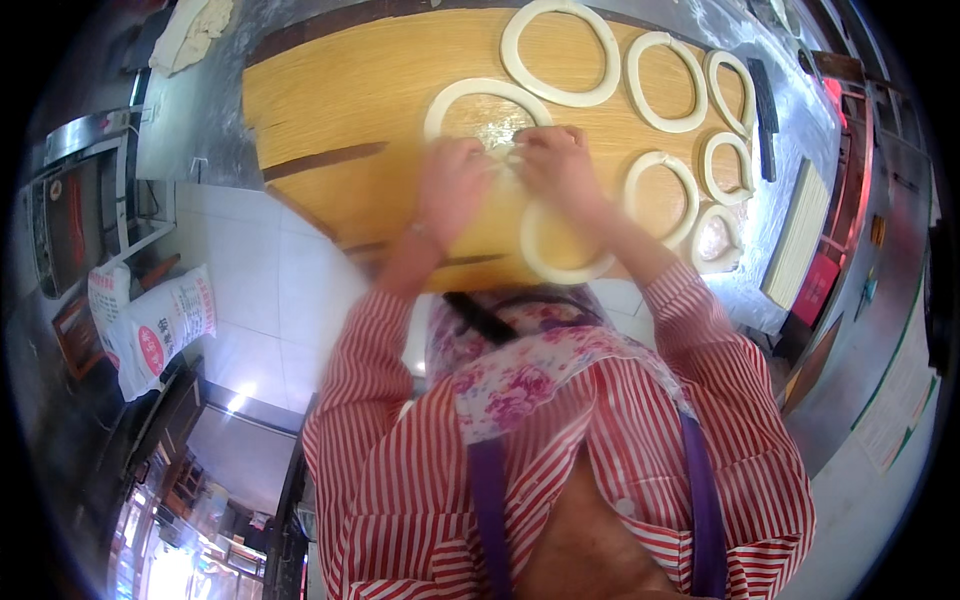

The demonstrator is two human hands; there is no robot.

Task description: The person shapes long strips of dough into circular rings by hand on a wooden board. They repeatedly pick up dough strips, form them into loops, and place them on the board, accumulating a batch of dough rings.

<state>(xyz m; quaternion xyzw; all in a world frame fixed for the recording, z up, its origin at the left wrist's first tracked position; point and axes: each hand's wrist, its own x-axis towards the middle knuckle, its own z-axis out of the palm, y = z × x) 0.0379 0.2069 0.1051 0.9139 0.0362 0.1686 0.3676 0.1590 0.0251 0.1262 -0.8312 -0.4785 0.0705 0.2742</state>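
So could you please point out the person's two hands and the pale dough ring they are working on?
left hand (452, 185), head view, back of the hand.
right hand (556, 160), head view, back of the hand.
pale dough ring (455, 95), head view, upper-left arc.

Dough rings are lying on a board (330, 100) that is resting on the counter (200, 120). Both hands, left hand (452, 185) and right hand (558, 165), are meeting on one dough ring (450, 100) at the board's middle. Other rings (665, 82) are sitting toward its right edge. A dough lump (192, 32) is lying at the counter's far left corner.
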